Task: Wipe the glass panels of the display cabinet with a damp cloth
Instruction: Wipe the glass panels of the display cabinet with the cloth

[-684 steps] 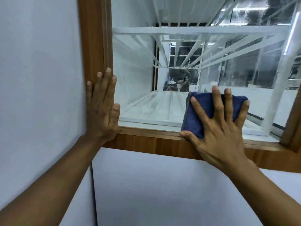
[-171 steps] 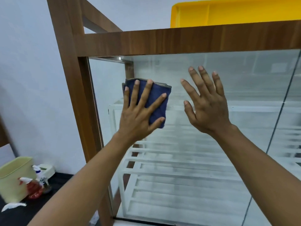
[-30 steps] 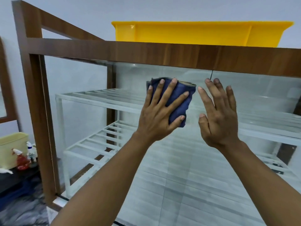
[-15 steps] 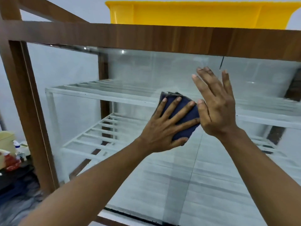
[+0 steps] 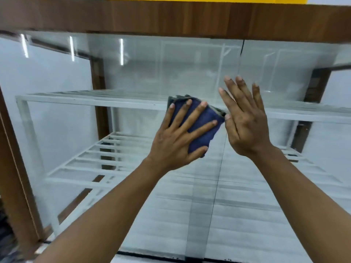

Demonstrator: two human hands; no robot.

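Cloth [image 5: 201,128], dark blue and folded, lay flat on the front glass panel [image 5: 152,63] under the left hand [image 5: 176,145], whose straight, widely spread fingers pressed it. Its long axis tilted from upper left to lower right, and its right corner touched the thumb of the right hand [image 5: 245,128], also wide and holding nothing. Just right ran the panel seam [image 5: 218,177]; farther behind stood white shelves [image 5: 85,99]. One second before, the cloth was higher, under the wooden top rail [image 5: 171,18], with the hands apart.

Bright, even light; streaky glare on the glass [image 5: 144,73]; edges blurred.
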